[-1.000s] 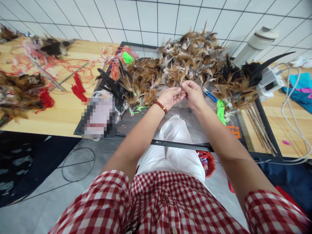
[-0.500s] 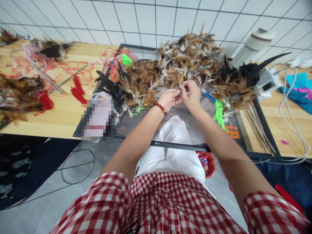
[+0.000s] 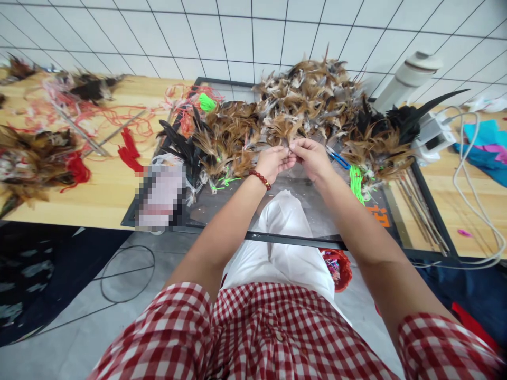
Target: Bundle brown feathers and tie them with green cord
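Feathers (image 3: 304,100) are heaped on the table (image 3: 99,195). At the near edge of the heap the left hand (image 3: 272,163) and right hand (image 3: 315,159) each grip a few, fingertips meeting. The right hand has come lower than before, so the same fine handling continues.

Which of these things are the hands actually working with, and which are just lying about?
In use: left hand, right hand, the feather tuft they pinch, feather pile.
Lying about: blue-handled tool, green cords, red thread, white cable, thin sticks.
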Motion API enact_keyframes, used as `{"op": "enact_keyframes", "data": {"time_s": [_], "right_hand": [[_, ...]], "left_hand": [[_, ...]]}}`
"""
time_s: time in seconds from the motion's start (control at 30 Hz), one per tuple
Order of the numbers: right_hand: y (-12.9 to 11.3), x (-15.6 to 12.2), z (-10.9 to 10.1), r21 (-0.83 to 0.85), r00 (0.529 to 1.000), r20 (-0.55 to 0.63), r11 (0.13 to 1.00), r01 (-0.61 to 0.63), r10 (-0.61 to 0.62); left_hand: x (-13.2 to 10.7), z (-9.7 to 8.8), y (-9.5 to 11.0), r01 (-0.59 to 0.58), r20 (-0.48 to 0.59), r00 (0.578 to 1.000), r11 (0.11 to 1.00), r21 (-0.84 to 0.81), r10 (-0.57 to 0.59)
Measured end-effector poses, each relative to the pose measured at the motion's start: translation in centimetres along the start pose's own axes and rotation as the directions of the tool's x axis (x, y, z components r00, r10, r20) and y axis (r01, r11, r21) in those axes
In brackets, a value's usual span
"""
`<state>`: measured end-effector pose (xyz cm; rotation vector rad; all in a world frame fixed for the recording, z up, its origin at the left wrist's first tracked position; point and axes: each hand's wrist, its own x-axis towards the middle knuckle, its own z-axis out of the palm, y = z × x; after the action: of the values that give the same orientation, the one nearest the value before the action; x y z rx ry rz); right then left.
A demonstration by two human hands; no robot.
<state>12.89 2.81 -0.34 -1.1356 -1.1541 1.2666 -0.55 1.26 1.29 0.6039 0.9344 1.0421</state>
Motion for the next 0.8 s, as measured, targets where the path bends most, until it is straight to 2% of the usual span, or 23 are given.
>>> {"op": "enact_keyframes", "data": {"time_s": [0.1, 0.3, 0.5, 0.63, 0.73, 0.8], "right_hand": [[0.1, 0.1, -0.1, -0.030, 0.996, -0.038, 0.996, 0.083, -0.084], [0.8, 0.7, -0.4, -0.239, 0.955, -0.138, 0.944, 0.226, -0.263], [2.4, 1.6, -0.7, -0.248, 0.925, -0.108, 0.911, 0.329, -0.364], [1.9, 1.5, -1.2, -0.095, 0.951, -0.029, 0.948, 0.305, -0.309], [0.7, 0.7, -1.5, 0.045, 0.984, 0.126, 0.991, 0.124, -0.129], [-0.1, 0.1, -1.4, 0.117, 0.972, 0.234, 0.993, -0.009, -0.018]], "left_hand": [[-0.1, 0.0, 0.0, 0.012, 0.010, 1.000, 1.000, -0.006, -0.012], [-0.2, 0.1, 0.1, 0.037, 0.021, 0.999, 0.999, 0.030, -0.038], [-0.3, 0.2, 0.2, 0.040, 0.026, 0.999, 0.998, 0.057, -0.042], [-0.6, 0.3, 0.6, 0.044, 0.052, 0.998, 0.999, -0.009, -0.044], [-0.8, 0.2, 1.1, 0.106, 0.134, 0.986, 0.992, -0.068, -0.096], [-0.9, 0.1, 1.4, 0.171, 0.199, 0.968, 0.983, -0.063, -0.156]]}}
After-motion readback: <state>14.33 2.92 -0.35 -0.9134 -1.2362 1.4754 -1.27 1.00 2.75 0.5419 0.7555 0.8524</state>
